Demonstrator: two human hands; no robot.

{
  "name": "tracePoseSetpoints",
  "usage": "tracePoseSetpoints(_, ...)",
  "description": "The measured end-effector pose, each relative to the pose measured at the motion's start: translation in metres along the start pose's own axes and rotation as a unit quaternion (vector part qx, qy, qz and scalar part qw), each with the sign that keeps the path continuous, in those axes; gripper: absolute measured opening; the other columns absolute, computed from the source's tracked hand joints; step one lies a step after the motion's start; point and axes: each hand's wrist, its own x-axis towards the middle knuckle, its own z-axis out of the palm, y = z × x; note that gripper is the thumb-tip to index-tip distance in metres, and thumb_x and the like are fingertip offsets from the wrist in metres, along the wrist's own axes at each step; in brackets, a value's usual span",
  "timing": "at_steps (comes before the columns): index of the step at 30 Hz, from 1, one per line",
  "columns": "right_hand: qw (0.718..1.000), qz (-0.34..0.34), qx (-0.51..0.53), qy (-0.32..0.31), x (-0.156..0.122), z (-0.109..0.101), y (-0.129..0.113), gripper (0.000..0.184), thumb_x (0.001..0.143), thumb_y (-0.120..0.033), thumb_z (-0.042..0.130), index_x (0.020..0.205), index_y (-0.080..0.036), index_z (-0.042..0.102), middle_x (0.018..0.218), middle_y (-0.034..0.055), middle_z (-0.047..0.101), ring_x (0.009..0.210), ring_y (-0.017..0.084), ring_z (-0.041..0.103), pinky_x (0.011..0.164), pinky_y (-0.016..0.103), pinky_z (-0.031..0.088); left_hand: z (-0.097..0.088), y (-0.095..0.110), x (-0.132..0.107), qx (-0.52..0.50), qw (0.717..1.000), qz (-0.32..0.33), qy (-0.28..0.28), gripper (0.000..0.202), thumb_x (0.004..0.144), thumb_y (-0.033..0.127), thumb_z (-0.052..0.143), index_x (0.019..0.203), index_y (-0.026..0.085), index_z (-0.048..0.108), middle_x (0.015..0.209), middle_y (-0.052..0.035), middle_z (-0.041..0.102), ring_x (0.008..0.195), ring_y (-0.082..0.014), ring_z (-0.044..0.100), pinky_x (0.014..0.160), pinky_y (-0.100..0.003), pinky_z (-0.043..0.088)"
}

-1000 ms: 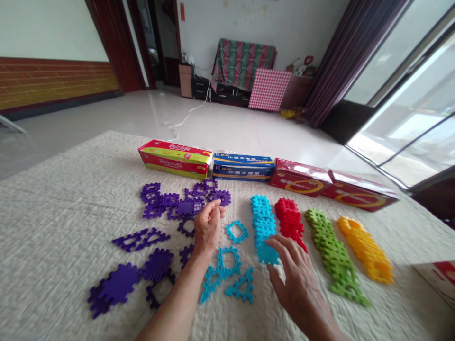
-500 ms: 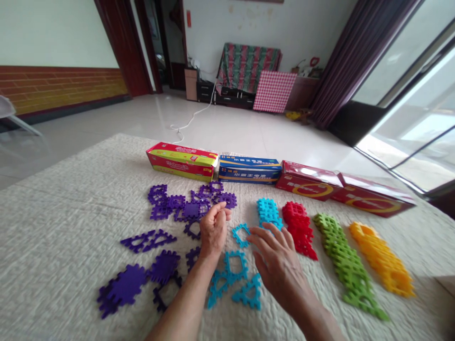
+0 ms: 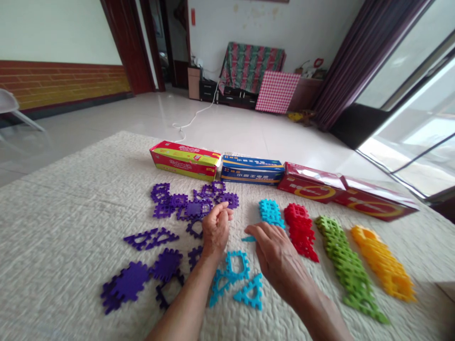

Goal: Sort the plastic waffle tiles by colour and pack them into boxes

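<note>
My right hand (image 3: 277, 255) pinches the edge of a light blue square frame piece (image 3: 248, 238) and tilts it up off the cream quilted mat (image 3: 71, 213). My left hand (image 3: 216, 229) rests just left of it, fingers curled against the thumb with nothing visible in them. Other loose light blue pieces (image 3: 237, 263) lie below the hands, among them a triangle (image 3: 250, 293). A row of stacked light blue pieces (image 3: 270, 212) lies just beyond my right hand. Scattered purple pieces (image 3: 194, 206) lie around and left of my left hand.
Rows of red pieces (image 3: 300, 229), green pieces (image 3: 346, 265) and yellow pieces (image 3: 384, 267) lie to the right. A red-yellow box (image 3: 185, 160), a blue box (image 3: 252, 171) and long red boxes (image 3: 350, 194) line the mat's far edge. Tiled floor lies beyond.
My right hand moved left from the blue stacked row to the loose blue square frame and lifted its edge. My left hand stayed curled in place.
</note>
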Motion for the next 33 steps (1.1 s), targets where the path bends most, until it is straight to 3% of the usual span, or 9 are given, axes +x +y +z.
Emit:
tracePoseSetpoints(3,0.999,0.041,0.001,0.031,-0.035,-0.004,0.007,0.036,0.089,-0.009,0.033,0.117,-0.021,0.053,0.095,0.0065,0.062,0.08,0.018,0.062,0.069,0.031,0.05,0.0,-0.002,0.0,0.001,1.0,0.003,-0.003,0.032,0.076,0.03,0.054,0.1,0.014,0.069,0.079,-0.0059,0.071,0.071,-0.0162,0.065,0.066,-0.026,0.051)
tracePoseSetpoints(7,0.994,0.102,-0.009,0.047,-0.075,0.008,0.024,0.032,0.092,-0.014,0.032,0.116,-0.023,0.051,0.094,0.0058,0.06,0.081,0.018,0.063,0.069,0.031,0.051,0.0,-0.001,-0.002,0.002,1.0,0.004,-0.004,0.032,0.077,0.03,0.053,0.1,0.014,0.069,0.079,-0.0056,0.071,0.072,-0.0158,0.065,0.067,-0.026,0.051)
tracePoseSetpoints(10,0.992,0.111,0.007,0.064,-0.088,0.018,0.033,0.026,0.094,-0.018,0.035,0.113,-0.024,0.051,0.096,0.0052,0.06,0.083,0.017,0.064,0.071,0.03,0.052,0.0,0.0,-0.003,0.006,1.0,0.004,-0.005,0.031,0.077,0.03,0.053,0.1,0.015,0.069,0.079,-0.0051,0.07,0.072,-0.0154,0.065,0.067,-0.025,0.051)
tracePoseSetpoints(18,0.989,0.075,0.009,0.129,-0.091,0.021,0.039,0.024,0.095,-0.022,0.043,0.114,-0.024,0.056,0.108,0.0058,0.06,0.09,0.014,0.065,0.073,0.024,0.053,0.0,0.001,-0.003,0.008,1.0,-0.003,-0.005,0.031,0.076,0.031,0.055,0.099,0.015,0.069,0.078,-0.0047,0.07,0.072,-0.0155,0.065,0.068,-0.026,0.051)
tracePoseSetpoints(33,0.978,0.078,-0.039,0.187,-0.072,0.031,0.042,0.03,0.094,-0.025,0.045,0.122,-0.023,0.056,0.113,0.0097,0.055,0.099,0.022,0.058,0.08,0.037,0.053,0.0,-0.002,-0.002,0.008,1.0,0.001,-0.009,0.032,0.077,0.032,0.054,0.101,0.015,0.068,0.079,-0.0043,0.07,0.072,-0.0153,0.065,0.069,-0.027,0.051)
